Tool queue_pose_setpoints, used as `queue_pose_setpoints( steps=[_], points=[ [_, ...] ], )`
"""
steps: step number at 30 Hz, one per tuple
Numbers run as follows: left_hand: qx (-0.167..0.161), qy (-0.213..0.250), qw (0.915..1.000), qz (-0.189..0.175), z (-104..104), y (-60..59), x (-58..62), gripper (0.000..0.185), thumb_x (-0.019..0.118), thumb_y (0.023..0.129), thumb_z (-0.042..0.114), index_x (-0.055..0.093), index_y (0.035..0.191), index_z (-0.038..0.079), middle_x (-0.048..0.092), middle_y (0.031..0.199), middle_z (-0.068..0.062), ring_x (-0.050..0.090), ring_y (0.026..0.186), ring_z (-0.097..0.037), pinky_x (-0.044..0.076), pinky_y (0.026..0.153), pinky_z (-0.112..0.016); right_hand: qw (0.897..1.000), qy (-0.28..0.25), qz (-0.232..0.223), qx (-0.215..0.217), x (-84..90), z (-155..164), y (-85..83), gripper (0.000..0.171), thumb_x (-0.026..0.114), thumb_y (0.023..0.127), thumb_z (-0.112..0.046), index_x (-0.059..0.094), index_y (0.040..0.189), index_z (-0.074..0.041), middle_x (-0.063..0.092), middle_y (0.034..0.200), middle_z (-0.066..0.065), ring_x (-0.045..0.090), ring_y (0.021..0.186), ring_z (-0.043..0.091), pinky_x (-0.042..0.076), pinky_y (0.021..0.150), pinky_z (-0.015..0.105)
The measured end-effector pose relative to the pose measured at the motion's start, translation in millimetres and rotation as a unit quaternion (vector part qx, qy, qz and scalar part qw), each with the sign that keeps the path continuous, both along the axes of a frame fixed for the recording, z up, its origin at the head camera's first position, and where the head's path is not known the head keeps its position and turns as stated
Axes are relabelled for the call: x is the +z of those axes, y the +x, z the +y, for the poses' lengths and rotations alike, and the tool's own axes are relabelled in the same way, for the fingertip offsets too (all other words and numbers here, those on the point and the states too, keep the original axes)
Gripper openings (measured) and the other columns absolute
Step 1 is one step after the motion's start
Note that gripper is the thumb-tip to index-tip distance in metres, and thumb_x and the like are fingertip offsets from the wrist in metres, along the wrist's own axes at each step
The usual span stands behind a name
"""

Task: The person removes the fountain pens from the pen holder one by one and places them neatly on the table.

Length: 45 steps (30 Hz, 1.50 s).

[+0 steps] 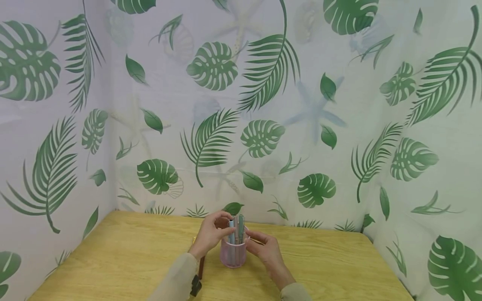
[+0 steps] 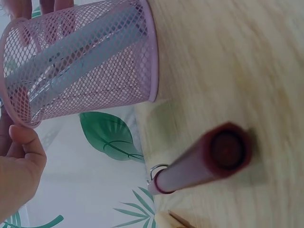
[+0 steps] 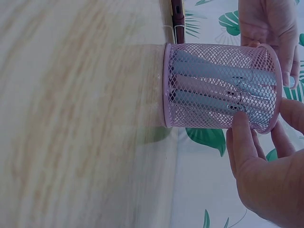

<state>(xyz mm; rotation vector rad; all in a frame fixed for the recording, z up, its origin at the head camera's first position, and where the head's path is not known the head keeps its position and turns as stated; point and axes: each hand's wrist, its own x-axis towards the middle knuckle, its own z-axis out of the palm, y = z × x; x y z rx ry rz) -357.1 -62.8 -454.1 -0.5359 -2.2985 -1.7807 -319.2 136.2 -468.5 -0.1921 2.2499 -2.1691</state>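
Observation:
A pink mesh pen cup (image 1: 233, 254) stands on the wooden table (image 1: 132, 255), with several grey and light blue pens (image 1: 236, 228) upright in it. My left hand (image 1: 225, 223) curls over the pen tops, thumb and forefinger pinching a light blue pen (image 1: 231, 229). My right hand (image 1: 253, 239) grips the cup's rim from the right. In the right wrist view its fingers (image 3: 240, 130) lie on the mesh of the cup (image 3: 213, 85), with the left hand (image 3: 268, 28) beyond. In the left wrist view my thumb (image 2: 23, 140) sits by the rim of the cup (image 2: 85, 61).
A dark red pen (image 2: 204, 164) lies on the table just left of the cup, under my left wrist (image 1: 201, 267). Leaf-printed curtains (image 1: 263, 125) enclose the table at the back and on both sides. Bare tabletop spreads to the left and right.

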Motion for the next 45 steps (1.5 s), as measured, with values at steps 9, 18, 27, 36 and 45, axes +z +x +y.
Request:
queue_pose_setpoints(
  steps=[9,18,27,36,45],
  points=[
    [0.007,0.004,1.0000,-0.002,3,-0.2,-5.5,0.032,0.080,0.082,0.020,0.074,0.112,0.015,0.074,0.099,-0.003,0.065,0.087,-0.015,0.055,0.070,-0.028,1.000,-0.006,0.000,0.003,-1.2,0,-0.5,0.044,0.068,0.093,-0.013,0.057,0.129,0.009,0.055,0.135,0.027,0.063,0.116,0.028,0.056,0.093,0.037],
    [-0.026,-0.012,0.9994,0.018,-1,-0.3,-6.7,0.035,0.077,0.085,0.022,0.072,0.119,0.013,0.075,0.095,-0.005,0.066,0.081,-0.016,0.053,0.060,-0.024,1.000,-0.008,0.006,0.001,-1.6,1,-0.4,0.043,0.068,0.092,-0.012,0.057,0.128,0.010,0.056,0.134,0.028,0.063,0.115,0.028,0.056,0.093,0.037],
    [-0.062,-0.029,0.9973,0.024,-3,0.1,-7.0,0.038,0.072,0.090,0.017,0.067,0.127,0.014,0.075,0.100,-0.009,0.067,0.080,-0.016,0.060,0.063,-0.037,1.000,-0.011,0.000,0.001,-2.1,1,-1.0,0.044,0.069,0.092,-0.014,0.057,0.128,0.009,0.056,0.135,0.027,0.063,0.115,0.027,0.056,0.092,0.036],
    [-0.035,-0.028,0.9989,0.014,-1,1.0,-3.8,0.036,0.072,0.089,0.017,0.067,0.125,0.016,0.074,0.100,-0.007,0.064,0.081,-0.013,0.055,0.059,-0.027,1.000,-0.015,-0.001,0.007,-0.5,1,-0.6,0.045,0.069,0.092,-0.015,0.058,0.128,0.009,0.056,0.135,0.026,0.063,0.114,0.026,0.055,0.093,0.038],
    [0.024,0.005,0.9992,0.031,-1,0.3,3.5,0.036,0.072,0.089,0.018,0.067,0.125,0.023,0.074,0.101,-0.006,0.066,0.091,-0.017,0.050,0.076,-0.025,1.000,-0.016,-0.003,-0.002,-0.4,0,0.6,0.044,0.068,0.093,-0.014,0.057,0.129,0.009,0.057,0.134,0.025,0.063,0.115,0.028,0.055,0.093,0.038]
  ],
)
